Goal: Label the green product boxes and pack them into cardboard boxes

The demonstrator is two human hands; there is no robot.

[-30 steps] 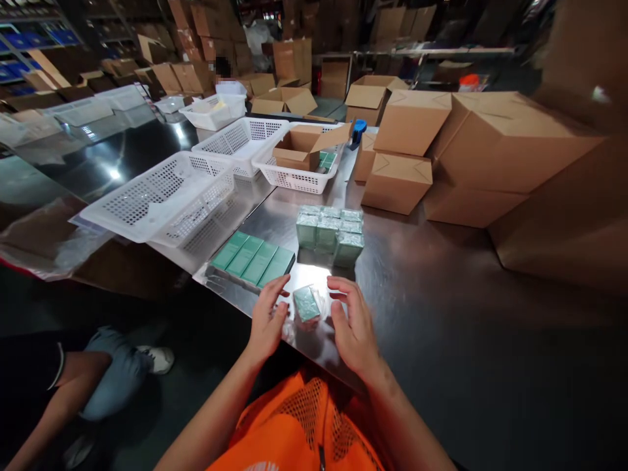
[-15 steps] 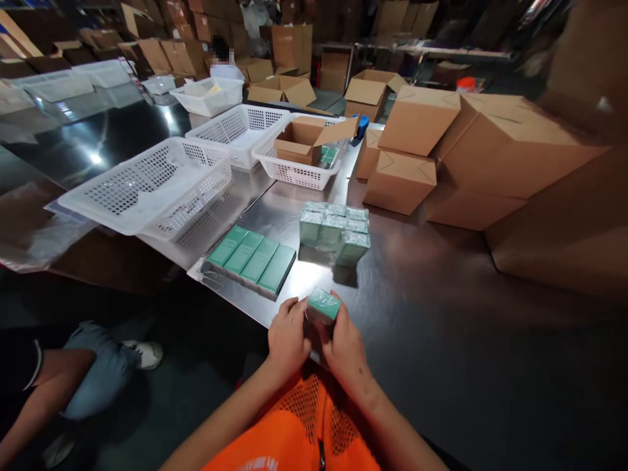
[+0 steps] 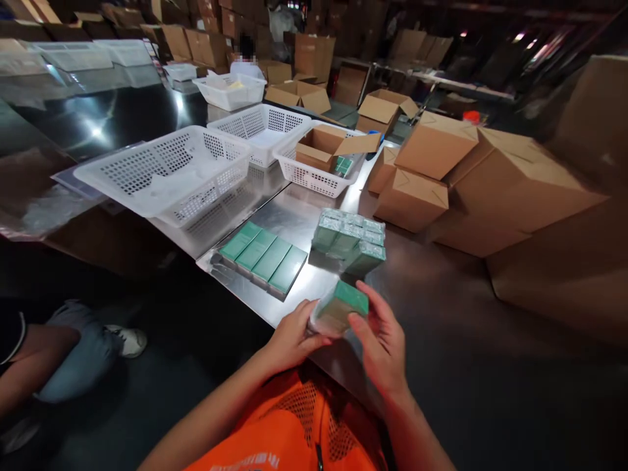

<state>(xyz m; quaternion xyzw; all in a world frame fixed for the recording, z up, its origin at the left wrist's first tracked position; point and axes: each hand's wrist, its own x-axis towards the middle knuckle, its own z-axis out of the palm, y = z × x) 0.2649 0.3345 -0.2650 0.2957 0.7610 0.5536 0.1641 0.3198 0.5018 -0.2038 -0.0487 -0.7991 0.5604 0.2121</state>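
Note:
Above the near table edge, a small green box (image 3: pixel 343 304) is held between both hands, with clear film around its left part. My left hand (image 3: pixel 296 335) grips the filmed end from the left, thumb below. On the other end, my right hand (image 3: pixel 381 337) pinches the box between thumb and fingers. Ahead, a stack of film-wrapped green boxes (image 3: pixel 347 239) stands on the metal table. To its left, several green boxes (image 3: pixel 265 256) lie flat side by side in a row, without visible shiny wrap.
White perforated baskets (image 3: pixel 167 212) stand at the left and back; one carries an open carton (image 3: pixel 314 152). Closed brown cartons (image 3: pixel 415 199) are piled along the right. A seated person's leg (image 3: pixel 78 353) shows at lower left, beside the table edge.
The green box has moved up and right and turned, showing more of its side and the film. My right hand has shifted its grip, its fingers more spread. The view has shifted slightly.

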